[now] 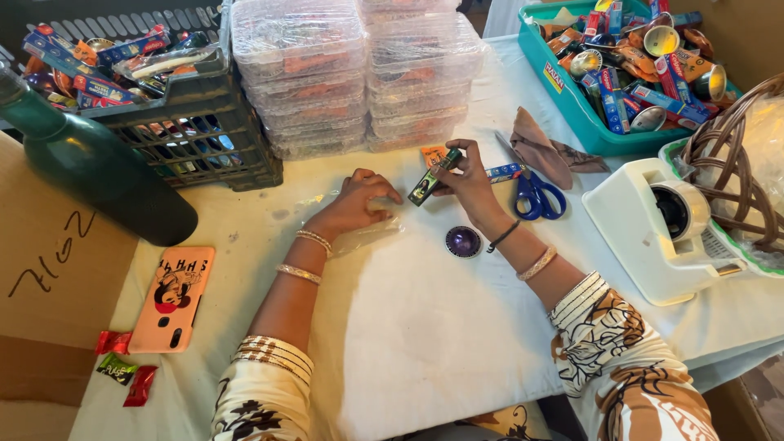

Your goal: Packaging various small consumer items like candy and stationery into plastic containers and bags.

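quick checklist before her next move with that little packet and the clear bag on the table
1. Small dark packet held in right hand: ok, pinched at its upper end.
2. Clear plastic bag pinned flat by left hand: ok, the hand rests on it.
3. Bag mouth open: cannot tell, the film is too clear to read.
4. Purple round tin within reach: ok, beside the right wrist.
5. Blue scissors clear of the hands: ok, lying right of the right hand, apart.
6. Tape dispenser near: ok, on the right of the table.
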